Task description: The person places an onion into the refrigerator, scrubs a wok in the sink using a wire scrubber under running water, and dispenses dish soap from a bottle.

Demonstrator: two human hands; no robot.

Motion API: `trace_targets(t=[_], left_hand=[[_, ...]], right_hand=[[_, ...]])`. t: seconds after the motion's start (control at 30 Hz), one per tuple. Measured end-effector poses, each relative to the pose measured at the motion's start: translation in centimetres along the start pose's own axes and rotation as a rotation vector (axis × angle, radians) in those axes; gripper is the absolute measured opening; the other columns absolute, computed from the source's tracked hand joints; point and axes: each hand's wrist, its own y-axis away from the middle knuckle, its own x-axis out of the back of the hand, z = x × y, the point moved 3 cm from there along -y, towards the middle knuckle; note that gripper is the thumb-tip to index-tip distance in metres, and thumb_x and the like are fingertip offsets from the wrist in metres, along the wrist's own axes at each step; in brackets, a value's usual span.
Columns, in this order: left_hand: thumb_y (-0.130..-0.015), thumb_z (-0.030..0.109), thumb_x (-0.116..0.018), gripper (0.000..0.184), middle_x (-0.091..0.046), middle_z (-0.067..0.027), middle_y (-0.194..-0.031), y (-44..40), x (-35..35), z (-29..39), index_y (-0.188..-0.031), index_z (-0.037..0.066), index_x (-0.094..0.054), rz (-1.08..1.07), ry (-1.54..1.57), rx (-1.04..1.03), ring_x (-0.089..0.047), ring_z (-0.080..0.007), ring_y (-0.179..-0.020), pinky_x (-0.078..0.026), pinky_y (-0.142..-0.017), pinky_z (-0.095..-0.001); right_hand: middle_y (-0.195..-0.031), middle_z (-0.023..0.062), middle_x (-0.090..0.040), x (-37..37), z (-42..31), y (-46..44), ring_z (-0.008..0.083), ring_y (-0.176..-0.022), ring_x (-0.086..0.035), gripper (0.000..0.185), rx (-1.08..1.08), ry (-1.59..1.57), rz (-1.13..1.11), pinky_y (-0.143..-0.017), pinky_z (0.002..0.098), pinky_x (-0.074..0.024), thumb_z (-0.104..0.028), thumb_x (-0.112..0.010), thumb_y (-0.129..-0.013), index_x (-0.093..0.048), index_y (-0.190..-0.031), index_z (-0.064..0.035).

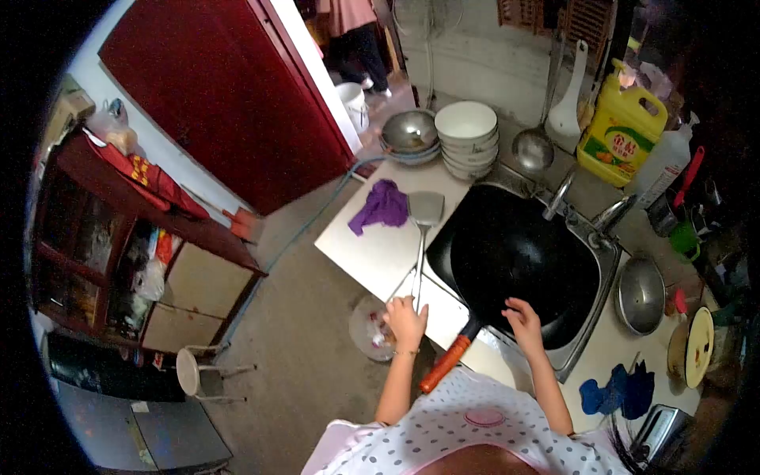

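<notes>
My left hand point(406, 326) is closed at the lower end of a metal wok spatula point(420, 257). The spatula's broad blade points away from me over the white counter, beside a crumpled purple cloth point(381, 207). A large black wok point(518, 257) sits in the sink point(590, 321), its wooden-ended handle point(448, 362) angled toward me between my arms. At the wok's near side, my right hand point(524, 323) is open with its fingers apart and nothing in it.
Stacked white bowls point(467, 134) and metal bowls point(410, 133) stand at the counter's back. Beyond the faucet point(560, 195) are a ladle point(533, 149) and a yellow oil jug point(621, 127). A metal bowl point(640, 297) and blue cloths point(620, 392) lie right. A stool point(194, 372) stands left.
</notes>
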Motion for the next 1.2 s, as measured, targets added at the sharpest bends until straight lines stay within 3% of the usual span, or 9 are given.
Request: trace_targets(t=[0.1,0.23,0.33,0.43,0.63,0.73,0.97,1.03,1.2], left_hand=[[-0.064,0.031,-0.058,0.033,-0.048,-0.0099,-0.09,0.1,1.3,0.4,-0.085,0.006,-0.055,0.057,0.075,0.018,-0.039,-0.0264,-0.092,-0.03,-0.076,-0.0405],[-0.068,0.024,-0.053,0.022,-0.052,-0.0087,-0.079,-0.3,1.2,1.3,-0.08,0.005,-0.057,0.094,0.192,-0.162,-0.047,-0.0252,-0.078,-0.034,-0.069,-0.0377],[-0.069,0.023,-0.053,0.021,-0.052,-0.0084,-0.08,0.6,1.5,3.1,-0.079,0.005,-0.056,-0.027,0.306,-0.234,-0.046,-0.0245,-0.081,-0.033,-0.071,-0.0368],[-0.068,0.021,-0.053,0.022,-0.051,-0.0089,-0.08,1.4,1.1,4.4,-0.083,0.004,-0.054,-0.095,0.289,-0.313,-0.047,-0.0244,-0.08,-0.033,-0.07,-0.0357],[-0.068,0.018,-0.054,0.02,-0.05,-0.0098,-0.08,2.4,1.2,7.0,-0.082,0.004,-0.053,-0.087,0.366,-0.386,-0.047,-0.0249,-0.077,-0.032,-0.068,-0.0356],[-0.069,0.018,-0.054,0.02,-0.05,-0.0096,-0.08,2.6,1.9,8.1,-0.081,0.003,-0.053,-0.06,0.404,-0.332,-0.047,-0.0244,-0.078,-0.032,-0.069,-0.0351],[-0.068,0.017,-0.054,0.02,-0.05,-0.0105,-0.074,2.9,1.6,7.8,-0.081,0.001,-0.053,-0.125,0.445,-0.31,-0.049,-0.0247,-0.071,-0.037,-0.065,-0.0333],[-0.069,0.016,-0.054,0.02,-0.051,-0.0109,-0.07,2.6,2.0,8.0,-0.081,0.001,-0.053,-0.149,0.418,-0.364,-0.05,-0.0248,-0.066,-0.039,-0.061,-0.0331],[-0.069,0.015,-0.053,0.018,-0.051,-0.0108,-0.072,2.2,1.8,9.2,-0.08,0.001,-0.053,-0.249,0.35,-0.448,-0.05,-0.0248,-0.068,-0.038,-0.062,-0.0338]], right_hand=[[-0.098,0.0099,-0.051,1.6,-0.7,-0.5,0.0162,-0.085,-0.052,0.026,0.027,-0.028,0.087,-0.073,0.0251,-0.0407,-0.008,-0.049,-0.077,-0.046,-0.102,-0.0012],[-0.088,0.0082,-0.053,7.2,-4.3,-2.3,0.0157,-0.078,-0.053,0.021,0.279,0.129,0.457,-0.069,0.0247,-0.0416,-0.009,-0.052,-0.075,-0.05,-0.094,-0.0014],[-0.091,0.0097,-0.051,13.3,-12.5,-2.3,0.0199,-0.084,-0.05,0.028,0.578,0.363,0.717,-0.074,0.0279,-0.0393,-0.007,-0.056,-0.069,-0.049,-0.095,-0.0025],[-0.098,0.0117,-0.048,19.8,-19.4,-3.1,0.0247,-0.09,-0.047,0.04,0.668,0.571,0.932,-0.078,0.0306,-0.0377,-0.01,-0.059,-0.064,-0.045,-0.1,-0.0018],[-0.11,0.0191,-0.038,28.5,-25.6,-12.4,0.0318,-0.1,-0.039,0.07,0.694,1.209,1.044,-0.085,0.0369,-0.0322,-0.019,-0.067,-0.055,-0.032,-0.111,0.0033],[-0.113,0.0219,-0.035,29.9,-25.9,-15.5,0.0343,-0.104,-0.034,0.085,0.507,1.193,0.988,-0.087,0.0373,-0.0281,-0.026,-0.069,-0.054,-0.022,-0.116,0.0073],[-0.108,0.0222,-0.038,31.1,-25.3,-16.7,0.0351,-0.101,-0.035,0.089,0.532,1.105,1.12,-0.085,0.0382,-0.0298,-0.032,-0.072,-0.048,-0.025,-0.112,0.0075],[-0.102,0.0222,-0.04,31.4,-25.9,-17.4,0.0339,-0.098,-0.036,0.087,0.319,1.11,1.072,-0.082,0.0378,-0.0311,-0.034,-0.073,-0.045,-0.029,-0.109,0.0068],[-0.102,0.0222,-0.038,32.6,-24.3,-17.8,0.0325,-0.099,-0.035,0.088,0.55,1.082,1.104,-0.081,0.0382,-0.0316,-0.034,-0.073,-0.044,-0.029,-0.11,0.0041]])
